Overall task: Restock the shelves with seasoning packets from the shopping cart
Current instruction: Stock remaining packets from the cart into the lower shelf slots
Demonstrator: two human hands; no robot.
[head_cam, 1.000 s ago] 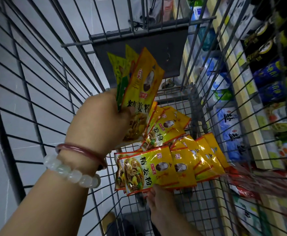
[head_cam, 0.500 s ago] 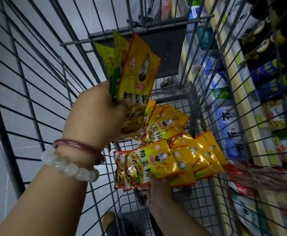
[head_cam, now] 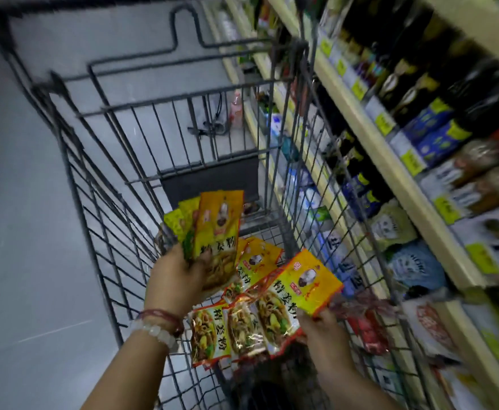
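Shelf goods (head_cam: 437, 119) motion-blurred, labels unreadable; both forearms cut off at btm edge; cart (head_cam: 183, 119) bottom hidden by packets (head_cam: 242, 321).

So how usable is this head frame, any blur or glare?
Head view: motion blur smears the right-hand stocked shelves and grey wire cart; yellow seasoning packets stay readable; foil glints on the lower packets; wide-angle lens bends the cart wires.

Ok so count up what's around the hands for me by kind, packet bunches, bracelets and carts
Bunches of yellow seasoning packets: 2, one fan in the left hand at, one in the right hand at
Bracelets on the left wrist: 2, red and white beaded
Wire shopping cart: 1
Total: 5
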